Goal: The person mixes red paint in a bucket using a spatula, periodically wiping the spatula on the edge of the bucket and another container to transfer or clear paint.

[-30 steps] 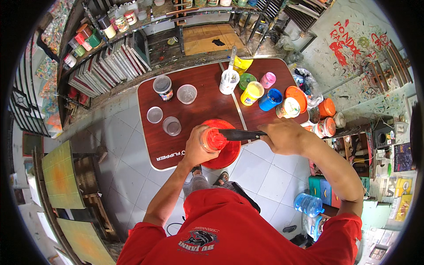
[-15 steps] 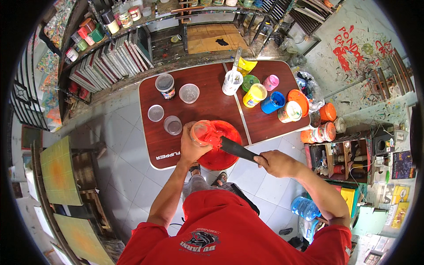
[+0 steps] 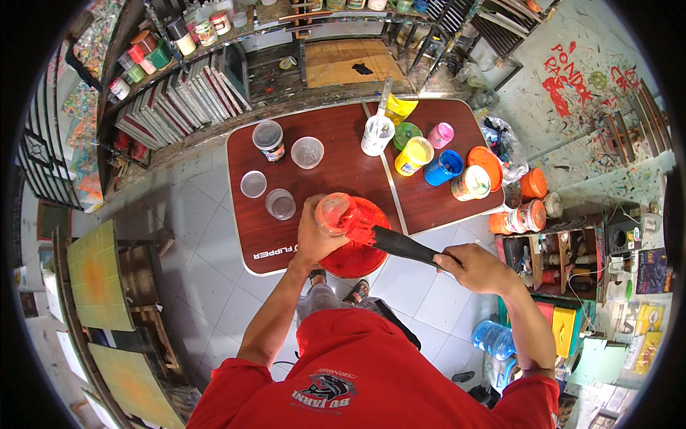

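Note:
My left hand [image 3: 314, 234] is wrapped round a clear plastic cup [image 3: 330, 214], which is tilted and smeared with red paint inside. Directly under it, at the table's front edge, is a wide red tub [image 3: 359, 266] with red paint in it. My right hand [image 3: 473, 269] grips the handle end of a long black spatula [image 3: 409, 247]. Its blade end is coated in thick red paint and lies beside the cup's mouth, over the tub. I cannot tell whether the blade touches the cup.
On the dark red table [image 3: 343, 168] stand clear cups [image 3: 280, 204], a dark-lidded jar [image 3: 268, 137], a white pot [image 3: 376, 136] with a scraper, a yellow paint pot [image 3: 414, 157], a blue pot [image 3: 443, 168] and an orange lid [image 3: 485, 168]. A crowded shelf [image 3: 271, 93] runs behind.
My right hand has drawn the spatula rightward and slightly toward me, so its painted end has moved away from inside the cup's mouth. My left hand holds the cup in nearly the same place.

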A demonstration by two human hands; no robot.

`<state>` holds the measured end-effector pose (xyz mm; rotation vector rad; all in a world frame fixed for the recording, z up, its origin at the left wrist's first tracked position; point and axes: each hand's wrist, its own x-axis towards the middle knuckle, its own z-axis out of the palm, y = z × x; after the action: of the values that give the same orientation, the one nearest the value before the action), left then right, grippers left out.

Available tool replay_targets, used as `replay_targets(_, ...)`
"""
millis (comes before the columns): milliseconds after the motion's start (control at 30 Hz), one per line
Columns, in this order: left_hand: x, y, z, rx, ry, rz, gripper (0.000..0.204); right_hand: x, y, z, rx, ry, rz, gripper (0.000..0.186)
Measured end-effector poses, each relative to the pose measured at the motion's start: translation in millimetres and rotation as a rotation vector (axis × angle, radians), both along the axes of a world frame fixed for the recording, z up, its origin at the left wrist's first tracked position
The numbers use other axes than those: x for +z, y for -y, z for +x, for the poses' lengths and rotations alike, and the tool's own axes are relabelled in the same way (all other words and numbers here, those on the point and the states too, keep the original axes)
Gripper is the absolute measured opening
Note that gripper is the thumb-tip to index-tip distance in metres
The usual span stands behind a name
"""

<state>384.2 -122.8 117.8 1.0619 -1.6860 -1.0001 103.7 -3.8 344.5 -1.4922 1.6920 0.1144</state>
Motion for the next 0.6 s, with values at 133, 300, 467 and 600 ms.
replay_targets(133, 3.5, -1.3, -4.6, -0.044, 0.078, -0.029, 0.089, -0.7, -17.5, 12.7, -0.015, -0.228, -0.274, 0.039)
replay_targets(300, 7.0, -11.0, -8.4, -0.046, 0.051, 0.047, 0.086, -23.2, -30.9, 35.5, 0.012, -0.401, -0.686, 0.026)
replay_targets(467, 26.3, -8.6, -19.6, -0.029, -0.180, 0.091, 0.084, -74.6, -43.7, 50.7, -0.006, -0.428, -0.886, 0.044)
replay_targets(600, 36.3, -3.5, -13.8, -0.016, -0.034, 0.035, 0.086, -118.0, -57.3, 66.3, -0.056, -0.369, -0.940, 0.051)
